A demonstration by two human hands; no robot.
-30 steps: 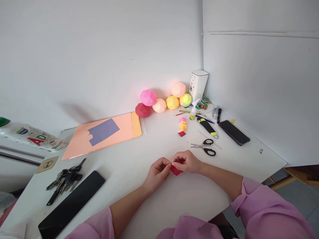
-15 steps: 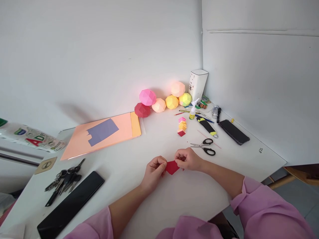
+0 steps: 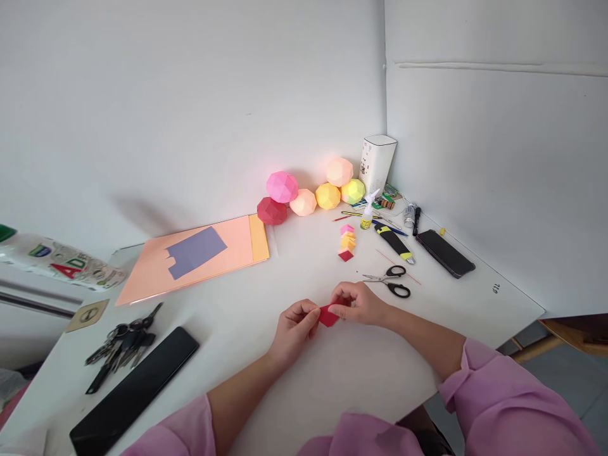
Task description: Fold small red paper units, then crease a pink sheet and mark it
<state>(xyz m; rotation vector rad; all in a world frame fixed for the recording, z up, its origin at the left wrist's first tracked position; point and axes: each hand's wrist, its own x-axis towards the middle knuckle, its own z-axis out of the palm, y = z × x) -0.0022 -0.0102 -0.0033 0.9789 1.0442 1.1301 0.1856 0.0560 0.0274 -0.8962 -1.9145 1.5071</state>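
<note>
Between my two hands is a small piece of red paper (image 3: 328, 316), held just above the white table. My left hand (image 3: 297, 326) is closed in a pinch on its left end. My right hand (image 3: 360, 304) grips the other end, its thumb lying across the front and hiding part of the paper. Beyond my hands lies a short row of small folded paper pieces (image 3: 347, 240) in pink, yellow, orange and red. A pair of scissors (image 3: 393, 280) with black handles lies partly spread just past my right hand.
Faceted paper balls (image 3: 282, 187) stand along the wall. A glue bottle (image 3: 366, 215), a utility knife (image 3: 393, 242) and a phone (image 3: 445, 253) are at the right. Peach paper sheets (image 3: 142, 272), keys (image 3: 126, 342) and a long black case (image 3: 135, 389) lie at the left.
My right hand has shifted slightly left, its thumb now covering more of the red paper, which shows a smaller area. My left hand keeps its pinch with hardly any movement.
</note>
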